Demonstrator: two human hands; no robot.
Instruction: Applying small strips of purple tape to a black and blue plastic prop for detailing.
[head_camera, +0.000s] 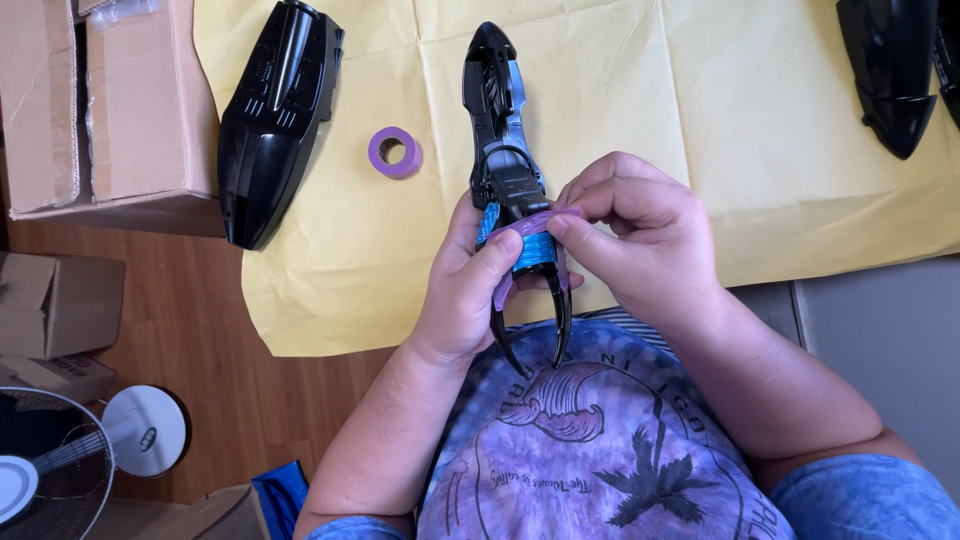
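Both hands close around the middle of a long black glossy plastic shell piece with two curved prongs (512, 190), held above the person's lap at the near edge of the table. Left hand (465, 295): grip wrapped around the left side of the piece, thumb pressed flat against a band of blue winding (527, 250) at its waist. Right hand (640, 235): thumb and forefinger pressed together, pinching a strip of translucent purple tape (540, 222) that runs across the black piece just above the blue winding; a loose end of the tape hangs below the left thumb. The two prongs point toward the person's purple printed shirt (600, 440); the narrow nose points away, lying over a sheet of yellow paper (700, 120) that covers the table.

Surroundings: a small roll of purple tape (394, 152) rests on the paper left of the held piece, well apart from it. Beyond the roll lies a second black plastic hull-shaped shell (275, 115), partly off the paper. More black plastic parts (895, 65) sit at the far right corner. Brown cardboard boxes (110, 100) stand at the left, and a white floor fan (70, 460) stands on the wooden floor (230, 390).
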